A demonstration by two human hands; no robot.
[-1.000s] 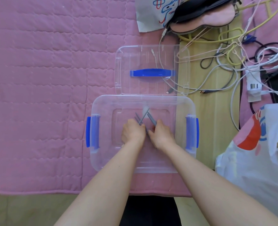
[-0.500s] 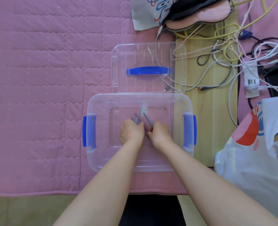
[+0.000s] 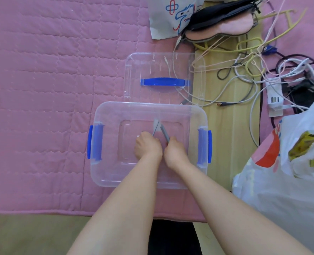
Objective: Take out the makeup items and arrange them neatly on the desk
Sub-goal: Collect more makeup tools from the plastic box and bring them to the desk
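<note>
Both hands down inside the clear storage bin, each holding a slim grey makeup pencil.

Nearest, the pink quilted cover [image 3: 42,107] ends in a hemmed edge, with open room across its whole left side. On it sits the storage bin [image 3: 104,173], blue latches at both ends, its right end at the wooden tabletop [image 3: 224,144]. Inside, the left hand [image 3: 147,146] has its grip curled round one grey pencil [image 3: 155,128]; the right hand [image 3: 174,150] grips another grey pencil [image 3: 165,133], the two tips nearly meeting. Beyond, touching the bin's far rim, lies the blue-handled lid [image 3: 163,78]. A white plastic bag [image 3: 290,162] and tangled cables [image 3: 253,67] crowd the right.
</note>
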